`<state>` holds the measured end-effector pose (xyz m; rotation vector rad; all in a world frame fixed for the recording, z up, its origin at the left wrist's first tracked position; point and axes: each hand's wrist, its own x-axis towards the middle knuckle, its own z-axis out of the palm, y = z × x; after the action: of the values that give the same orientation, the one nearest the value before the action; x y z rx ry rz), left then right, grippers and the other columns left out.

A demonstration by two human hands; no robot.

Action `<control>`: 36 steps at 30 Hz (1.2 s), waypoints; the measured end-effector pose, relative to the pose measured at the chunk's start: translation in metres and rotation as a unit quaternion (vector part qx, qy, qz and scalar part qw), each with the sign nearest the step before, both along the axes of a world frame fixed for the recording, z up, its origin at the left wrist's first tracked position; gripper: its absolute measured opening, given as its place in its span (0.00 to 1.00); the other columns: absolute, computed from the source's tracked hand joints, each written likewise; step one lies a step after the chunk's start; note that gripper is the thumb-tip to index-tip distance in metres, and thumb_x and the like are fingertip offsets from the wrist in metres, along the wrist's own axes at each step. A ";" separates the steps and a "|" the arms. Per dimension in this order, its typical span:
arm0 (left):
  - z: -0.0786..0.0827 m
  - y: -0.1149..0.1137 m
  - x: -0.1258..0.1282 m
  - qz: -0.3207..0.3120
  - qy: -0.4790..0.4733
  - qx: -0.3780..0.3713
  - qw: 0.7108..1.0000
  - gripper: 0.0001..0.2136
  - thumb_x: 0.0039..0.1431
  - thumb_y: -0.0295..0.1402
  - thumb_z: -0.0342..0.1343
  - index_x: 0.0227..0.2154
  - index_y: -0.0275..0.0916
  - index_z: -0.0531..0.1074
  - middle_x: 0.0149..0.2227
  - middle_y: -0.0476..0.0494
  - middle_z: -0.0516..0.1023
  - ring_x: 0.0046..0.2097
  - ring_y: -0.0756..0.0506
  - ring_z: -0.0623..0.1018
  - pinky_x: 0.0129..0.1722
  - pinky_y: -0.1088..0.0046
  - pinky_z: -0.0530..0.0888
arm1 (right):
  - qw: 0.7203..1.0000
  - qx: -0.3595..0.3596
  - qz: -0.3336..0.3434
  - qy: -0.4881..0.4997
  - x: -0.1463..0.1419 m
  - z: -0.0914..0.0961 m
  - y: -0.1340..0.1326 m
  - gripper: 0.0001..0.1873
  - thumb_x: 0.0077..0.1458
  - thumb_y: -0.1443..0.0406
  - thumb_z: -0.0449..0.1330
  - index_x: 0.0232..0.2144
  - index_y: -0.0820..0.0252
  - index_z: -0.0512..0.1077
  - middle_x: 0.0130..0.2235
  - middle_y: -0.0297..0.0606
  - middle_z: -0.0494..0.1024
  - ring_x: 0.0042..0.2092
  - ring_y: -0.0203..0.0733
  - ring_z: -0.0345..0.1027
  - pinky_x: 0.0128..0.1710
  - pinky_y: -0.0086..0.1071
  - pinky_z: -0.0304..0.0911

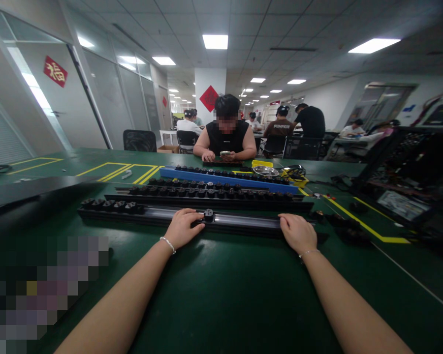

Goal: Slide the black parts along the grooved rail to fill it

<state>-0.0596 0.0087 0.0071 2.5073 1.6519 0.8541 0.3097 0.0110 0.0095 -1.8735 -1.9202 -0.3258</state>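
Note:
A long black power strip rail [251, 221] with a shiny channel lies across the table in front of me. My left hand [184, 229] is closed over its middle, fingers across the top and thumb on the near side. Its index fingertip touches a black socket module [208, 215] standing in the channel. More socket modules [109, 205] sit in a row at the rail's left end. Around the right end of the same rail, my right hand [299, 232] is closed, with the fingertips partly hidden behind it.
Behind lie another black rail [206, 199] with many modules and a blue rail [229, 178]. A metal bowl [266, 171] and yellow tray [262, 163] stand beyond. At right is a dark open-framed unit [402, 182]. A person [225, 132] sits opposite, holding a phone [225, 153].

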 end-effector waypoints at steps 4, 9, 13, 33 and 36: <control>0.000 -0.001 0.001 -0.005 -0.007 0.009 1.000 0.13 0.52 0.39 0.54 0.40 0.42 0.74 0.43 0.45 0.77 0.50 0.42 0.70 0.52 0.60 0.64 | 1.000 0.009 0.004 -0.001 0.001 -0.002 0.001 0.20 0.56 0.61 0.44 0.39 0.56 0.74 0.43 0.37 0.76 0.46 0.42 0.66 0.42 0.36 0.59; 0.001 -0.002 0.002 -0.005 -0.022 0.010 1.000 0.12 0.52 0.37 0.54 0.38 0.40 0.75 0.42 0.43 0.77 0.49 0.42 0.70 0.52 0.59 0.65 | 1.000 0.013 0.007 0.000 0.002 -0.003 0.002 0.20 0.56 0.61 0.44 0.39 0.56 0.74 0.43 0.37 0.76 0.46 0.42 0.66 0.43 0.36 0.58; 0.002 -0.003 0.002 -0.013 -0.030 0.001 0.999 0.12 0.53 0.37 0.53 0.38 0.40 0.75 0.42 0.44 0.77 0.51 0.42 0.70 0.53 0.59 0.65 | 1.000 0.009 0.006 -0.003 0.002 -0.003 0.002 0.20 0.56 0.60 0.43 0.39 0.56 0.73 0.43 0.36 0.76 0.46 0.42 0.66 0.43 0.36 0.58; 0.001 0.000 0.000 -0.049 0.001 -0.006 0.999 0.14 0.53 0.37 0.53 0.42 0.44 0.74 0.44 0.48 0.77 0.50 0.44 0.72 0.51 0.61 0.65 | 0.990 0.070 0.120 0.014 -0.033 -0.005 -0.002 0.16 0.55 0.63 0.47 0.40 0.60 0.71 0.45 0.41 0.74 0.48 0.43 0.64 0.48 0.38 0.56; 0.003 -0.001 -0.001 -0.056 0.010 -0.013 0.998 0.14 0.54 0.37 0.52 0.43 0.45 0.73 0.45 0.48 0.77 0.50 0.44 0.72 0.51 0.61 0.64 | 0.983 0.046 0.177 0.012 -0.063 -0.005 -0.008 0.16 0.55 0.63 0.47 0.42 0.59 0.71 0.45 0.41 0.74 0.49 0.43 0.63 0.48 0.37 0.56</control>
<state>-0.0602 0.0078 0.0098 2.5689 1.5019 0.7945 0.2471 0.0030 0.0042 -1.4350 -2.1323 -0.2712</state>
